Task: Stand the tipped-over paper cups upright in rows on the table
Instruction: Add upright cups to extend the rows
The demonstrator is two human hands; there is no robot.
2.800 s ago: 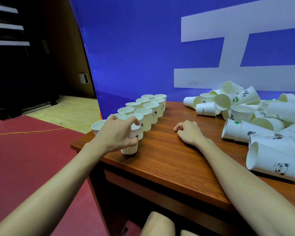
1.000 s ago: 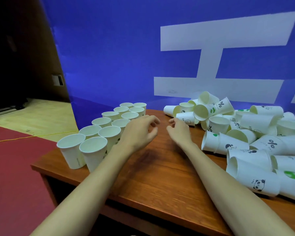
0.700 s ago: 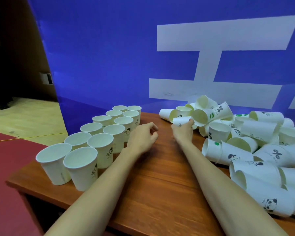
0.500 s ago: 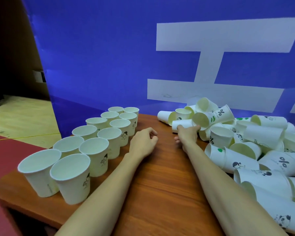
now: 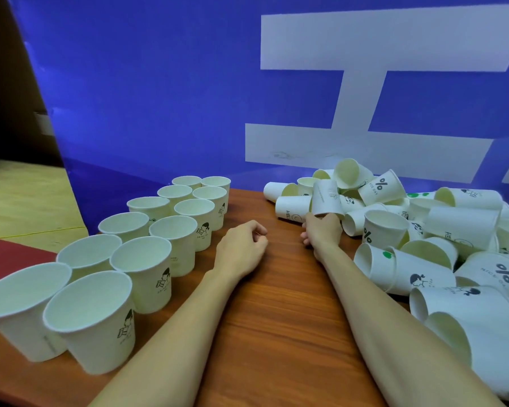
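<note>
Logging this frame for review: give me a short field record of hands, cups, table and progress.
left hand: left hand rests on the brown wooden table, fingers loosely curled, holding nothing
right hand: right hand grips the base of a white paper cup, lifted at the pile's edge
upright cups: two rows of white paper cups standing along the table's left side
tipped cups: heap of printed white paper cups lying on the right
backdrop: blue banner with white strokes
progress: partly done; many cups not yet stood up

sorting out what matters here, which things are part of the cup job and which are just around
Job: right hand gripping a cup; tipped cup pile; upright rows; table; left hand, holding nothing.

Around: blue backdrop; red floor.
</note>
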